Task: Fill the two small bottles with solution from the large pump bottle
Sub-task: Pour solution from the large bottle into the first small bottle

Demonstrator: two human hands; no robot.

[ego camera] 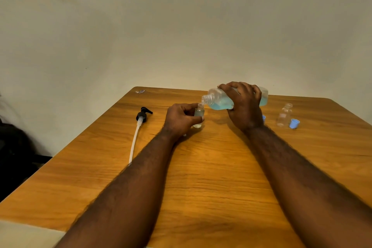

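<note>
At the left of the wooden worktop (201, 177) lies the pump head (143, 116), black, on its side, with its long white tube (134, 141) running toward you. It is well apart from your hands.

Your left hand (181, 121) grips the first small bottle (199, 113) – fingers and thumb curled round its clear body. The bottle stands roughly upright with its open mouth up, and its base looks to be on or just above the wood; which one is hard to tell.

Just right of that mouth is the large bottle (220, 99). You hold it in the air, tipped almost onto its side, with its uncapped threaded neck pointing left and sitting right at the small bottle's mouth. The blue solution pools along its lower side. Whether any liquid is passing from one neck to the other is too small to make out.

Your right hand (244, 104) grasps the large bottle from above, fingers wrapped over its middle and thumb underneath.

Behind your right wrist a blue cap (264, 118) peeks out, mostly hidden.

Further right stands the second small bottle (284, 115) – clear, upright, open at the top and seemingly without liquid. Just beside it, on its right, the other blue cap (294, 123) rests on the wood.
</note>
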